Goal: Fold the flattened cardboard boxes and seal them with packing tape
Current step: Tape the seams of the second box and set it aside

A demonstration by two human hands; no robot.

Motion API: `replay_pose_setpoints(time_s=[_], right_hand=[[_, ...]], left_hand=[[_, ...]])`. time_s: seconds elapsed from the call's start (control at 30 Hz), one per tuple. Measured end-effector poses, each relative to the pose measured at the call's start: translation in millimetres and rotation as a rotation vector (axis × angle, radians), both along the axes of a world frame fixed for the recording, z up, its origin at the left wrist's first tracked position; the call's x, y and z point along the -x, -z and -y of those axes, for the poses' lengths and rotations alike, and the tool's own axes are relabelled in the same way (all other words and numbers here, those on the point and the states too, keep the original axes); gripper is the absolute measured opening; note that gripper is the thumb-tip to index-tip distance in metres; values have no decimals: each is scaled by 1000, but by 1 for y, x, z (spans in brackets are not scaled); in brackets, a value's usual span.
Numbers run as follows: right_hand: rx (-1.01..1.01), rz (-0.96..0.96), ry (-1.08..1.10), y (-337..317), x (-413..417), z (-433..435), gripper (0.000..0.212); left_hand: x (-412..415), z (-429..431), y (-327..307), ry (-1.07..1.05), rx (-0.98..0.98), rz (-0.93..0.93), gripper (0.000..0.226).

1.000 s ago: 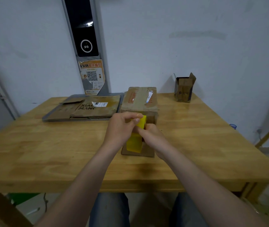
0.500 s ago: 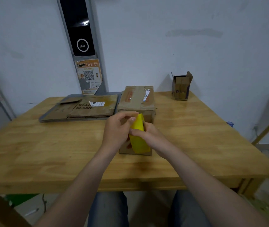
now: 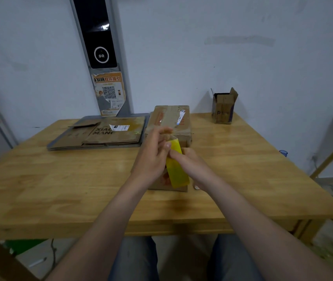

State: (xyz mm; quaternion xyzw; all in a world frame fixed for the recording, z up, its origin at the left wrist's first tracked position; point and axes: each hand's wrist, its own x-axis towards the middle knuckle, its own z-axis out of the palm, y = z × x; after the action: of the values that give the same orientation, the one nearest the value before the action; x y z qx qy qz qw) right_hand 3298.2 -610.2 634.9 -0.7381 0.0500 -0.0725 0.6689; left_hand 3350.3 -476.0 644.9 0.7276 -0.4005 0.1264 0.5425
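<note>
Brown cardboard box (image 3: 169, 120) stands folded at the middle of the wooden table (image 3: 60, 189), with a strip of yellow packing tape (image 3: 176, 169) held up against its near side. My left grip (image 3: 153, 155) pinches the strip's top end and my right grip (image 3: 191, 165) pinches it lower down. I'd pull it taut, centre it on the seam, then press down from one end. Flattened brown cardboard (image 3: 108, 136) on the grey tray (image 3: 92, 147) reads "XIA… MAN…", partly hidden. A wall poster (image 3: 109, 88) carries a QR code.
</note>
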Motion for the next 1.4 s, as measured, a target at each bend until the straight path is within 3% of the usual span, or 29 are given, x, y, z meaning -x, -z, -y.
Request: replay_pose_setpoints(time_s=[0.13,0.27,0.4,0.6,0.77,1.07,1.27,1.4], right_hand=[[25,2,16,-4,-1,3,37],[37,-6,20,-2,-2,5,32],[5,-18,-49,0,-1,5,36],[167,-17,-16,-3,1,9,36],[115,-10,-140,-12,5,13,36],[77,333,-218,2,34,40,52],[402,278,9,-12,33,60,33],[774,198,137,-26,30,80,51]], left_hand=[[1,-3,-6,-15,-22,52,46],[-2,-1,-13,32,123,-199,43],[-8,-2,-25,-40,2,-125,50],[-23,-15,-53,-180,-242,-37,22],[-25,-20,-62,-163,-226,-58,7],[-45,-38,-70,-140,-69,-210,7],[-52,-43,-64,-192,90,-309,5],[-57,-41,-52,-231,210,-412,5]])
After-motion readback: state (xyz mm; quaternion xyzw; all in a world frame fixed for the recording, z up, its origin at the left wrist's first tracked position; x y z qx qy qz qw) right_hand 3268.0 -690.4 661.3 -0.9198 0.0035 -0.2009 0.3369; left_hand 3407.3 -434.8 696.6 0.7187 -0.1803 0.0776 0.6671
